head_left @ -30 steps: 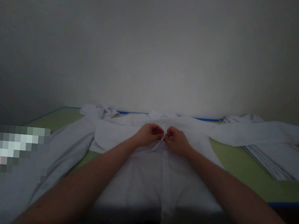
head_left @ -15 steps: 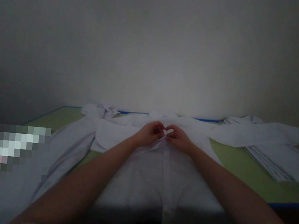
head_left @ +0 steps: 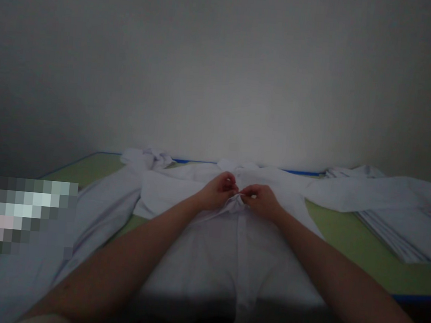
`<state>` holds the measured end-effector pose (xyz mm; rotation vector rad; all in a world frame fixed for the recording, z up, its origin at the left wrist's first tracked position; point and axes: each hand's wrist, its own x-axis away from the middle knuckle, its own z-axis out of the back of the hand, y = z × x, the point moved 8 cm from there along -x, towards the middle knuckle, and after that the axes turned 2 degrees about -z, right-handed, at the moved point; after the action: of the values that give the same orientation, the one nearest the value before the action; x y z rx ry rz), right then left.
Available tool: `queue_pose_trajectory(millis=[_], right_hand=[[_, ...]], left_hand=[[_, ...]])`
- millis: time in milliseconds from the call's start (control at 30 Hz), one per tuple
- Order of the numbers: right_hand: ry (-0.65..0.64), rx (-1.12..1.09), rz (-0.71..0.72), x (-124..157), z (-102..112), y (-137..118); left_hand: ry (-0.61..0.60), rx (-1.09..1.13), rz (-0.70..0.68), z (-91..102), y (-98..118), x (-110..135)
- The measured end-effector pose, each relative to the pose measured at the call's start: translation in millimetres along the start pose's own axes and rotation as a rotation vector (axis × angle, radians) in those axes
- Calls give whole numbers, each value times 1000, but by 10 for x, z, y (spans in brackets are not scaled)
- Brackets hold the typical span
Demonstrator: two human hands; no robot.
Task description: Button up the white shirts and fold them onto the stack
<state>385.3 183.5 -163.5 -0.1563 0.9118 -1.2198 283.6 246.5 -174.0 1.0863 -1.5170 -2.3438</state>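
Observation:
A white shirt lies spread over the table, its sleeves out to both sides and its lower part hanging over the near edge. The front strip of the shirt runs down the middle. My left hand pinches the cloth at this strip with curled fingers. Close against it, my right hand also pinches the strip, and the fingertips of both hands almost meet. A small fold of cloth rises between them. Any button there is too small or dark to make out.
The green table has a blue edge. A stack of folded white garments lies at the right, partly under a sleeve. Another loose white garment stretches along the left, beside a blurred-out patch. A bare wall stands behind.
My right fingers have closed down onto the cloth, and the fold between my hands is more gathered. The left hand has barely moved. The view has shifted slightly.

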Motion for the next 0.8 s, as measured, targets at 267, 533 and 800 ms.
queue_pose_trajectory(millis=[267, 533, 800], right_hand=[[66, 216, 26, 6, -58, -58], [41, 74, -47, -79, -73, 94], [65, -205, -59, -76, 20, 119]], left_hand=[[133, -437, -145, 31, 165, 31], [194, -745, -137, -40, 320, 112], [236, -698, -105, 36, 292, 126]])
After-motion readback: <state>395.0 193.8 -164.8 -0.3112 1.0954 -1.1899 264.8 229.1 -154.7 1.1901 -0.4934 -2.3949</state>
